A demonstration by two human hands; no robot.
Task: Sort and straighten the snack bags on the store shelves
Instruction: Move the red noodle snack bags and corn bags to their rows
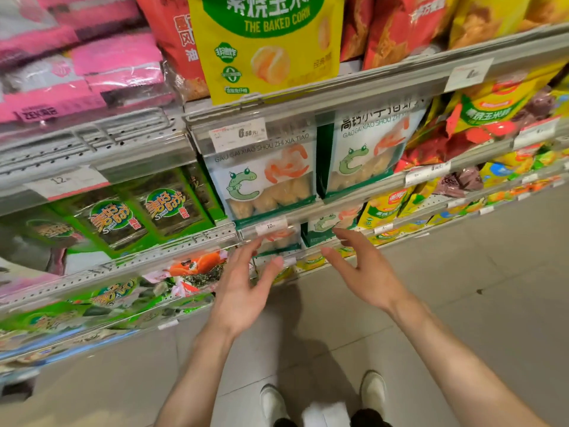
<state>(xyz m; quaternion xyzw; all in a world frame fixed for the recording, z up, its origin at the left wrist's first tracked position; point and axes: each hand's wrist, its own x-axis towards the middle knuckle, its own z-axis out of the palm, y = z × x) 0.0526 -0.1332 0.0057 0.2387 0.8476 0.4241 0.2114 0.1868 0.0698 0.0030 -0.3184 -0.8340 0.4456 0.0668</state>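
Here, the left hand [243,285] and right hand [363,269] are held spread and empty just before the white-and-green shrimp-stick bags [278,240] shelved behind their fingertips.

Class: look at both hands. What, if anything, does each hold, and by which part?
Nothing is held. The left hand and right hand are open in front of the shelves, fingers spread.

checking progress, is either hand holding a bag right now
No, the left hand and right hand both hover open-fingered in front of the lower shelf, gripping nothing.
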